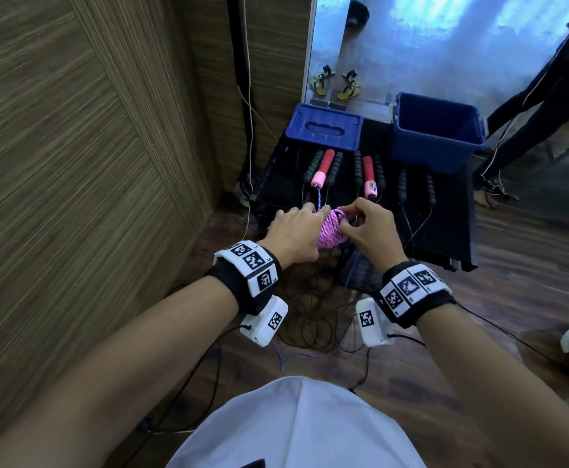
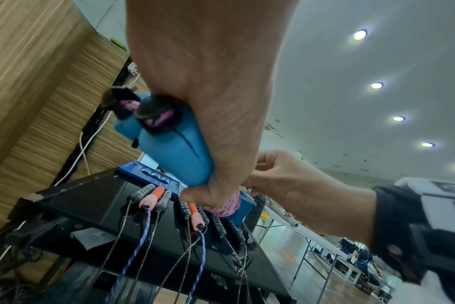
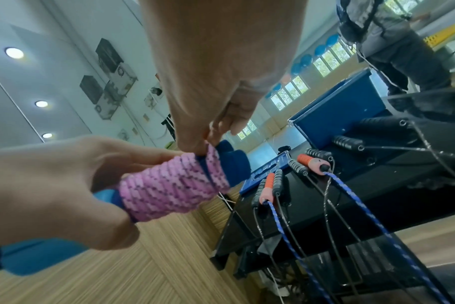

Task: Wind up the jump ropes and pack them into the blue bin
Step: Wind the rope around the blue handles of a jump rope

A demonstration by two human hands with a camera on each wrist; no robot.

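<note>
Left grip: left hand (image 1: 294, 231) clenched round blue foam handles (image 2: 169, 148) of the pink rope (image 3: 169, 185), held in the air in front of the black table (image 1: 451, 231).
Right grip: right hand (image 1: 367, 228) pinched the far end of the pink winding, fingertips (image 3: 195, 147) at the last turns.
Rope look: pink braid with dark flecks, wound tight in neat turns round two blue handles side by side.
Bin: blue bin (image 1: 436, 130) stood open at far right of table, well apart from hands; blue lid (image 1: 323, 125) lay flat at far left.
Other ropes: black beaded handles (image 1: 335, 168) and red-pink handles (image 1: 323, 168) lay in a row on table, cords trailing off near edge to floor.
Left wrist only: black end caps (image 2: 153, 117) of the blue handles, pink cord showing there.
Right wrist only: full run of winding, a dark blue band across it near the far end.
Head only: black wire coils (image 1: 310, 329) on floor, sandals (image 1: 337, 84) beyond table.
Writing: coded square markers on wrist bands (image 1: 249, 265); no readable text.
</note>
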